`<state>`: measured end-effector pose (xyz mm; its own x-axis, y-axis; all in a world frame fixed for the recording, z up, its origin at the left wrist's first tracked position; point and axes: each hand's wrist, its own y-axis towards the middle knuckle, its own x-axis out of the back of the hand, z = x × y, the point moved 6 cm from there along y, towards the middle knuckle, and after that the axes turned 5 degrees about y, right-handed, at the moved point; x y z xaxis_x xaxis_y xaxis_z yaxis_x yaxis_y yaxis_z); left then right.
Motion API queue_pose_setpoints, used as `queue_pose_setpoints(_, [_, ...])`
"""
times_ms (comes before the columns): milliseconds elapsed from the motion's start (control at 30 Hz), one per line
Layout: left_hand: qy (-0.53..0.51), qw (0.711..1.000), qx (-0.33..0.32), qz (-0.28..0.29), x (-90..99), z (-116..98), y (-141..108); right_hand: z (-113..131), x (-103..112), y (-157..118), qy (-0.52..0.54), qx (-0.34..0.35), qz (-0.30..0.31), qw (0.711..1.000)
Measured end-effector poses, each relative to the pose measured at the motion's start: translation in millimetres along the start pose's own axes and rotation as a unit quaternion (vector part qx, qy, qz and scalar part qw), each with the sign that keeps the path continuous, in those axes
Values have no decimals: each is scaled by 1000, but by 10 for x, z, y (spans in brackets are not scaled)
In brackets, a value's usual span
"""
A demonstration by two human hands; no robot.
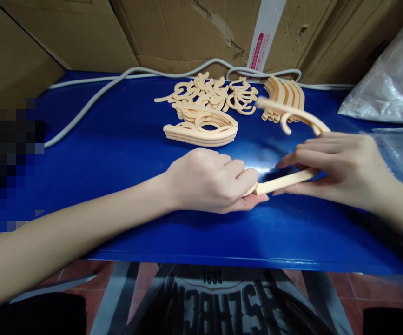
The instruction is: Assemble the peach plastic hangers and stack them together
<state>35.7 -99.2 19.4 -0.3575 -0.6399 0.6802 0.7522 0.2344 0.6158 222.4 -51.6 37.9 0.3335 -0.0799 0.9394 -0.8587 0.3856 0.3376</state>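
Two bare hands: from my end I watched the left hand [211,181] and the right hand [344,167] through the head camera, both above the glossy blue tabletop [107,158].
Left grip: fingers curled, it pinched a small beige tip [249,190] between thumb and fingers, most of that bit hidden from me.
Right grip: thumb and forefinger sat on either side of a straight, smooth beige bar [287,181], their ends apart and the bar running back between them.
Bar: I saw it in front of me, between the hands, its near end meeting the tip at the left hand.
Curved piece: a bowed beige arm with a small hook [297,112] rose over the right hand; I could not tell whether it joined the bar behind the fingers.
Stack: beyond the left hand lay flat, beige, leaf-shaped frames [201,136], piled neatly.
Heap: just behind them I made out loose, curly beige hooks [206,93].
Row: to their right stood curved beige strips [287,95], side by side.
Back edge: a white cable [93,102] snaked before brown cardboard boxes [180,37].
Right edge: I had a crumpled, translucent plastic bag [386,83].
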Motion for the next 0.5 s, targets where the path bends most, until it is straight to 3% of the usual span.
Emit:
queue_pose_setpoints(100, [-34, 999, -14, -14, 47, -5, 0, -96, 82, -34, -76, -7, -31, 997])
queue_pose_setpoints(267, [-99, 993, -53, -31, 79, 1, -10, -287, 198, -111, -147, -74, -64, 984])
queue_pose_setpoints(500, [-154, 983, -94, -21, 121, -67, -5, -396, 250, -127, -143, -161, -92, 972])
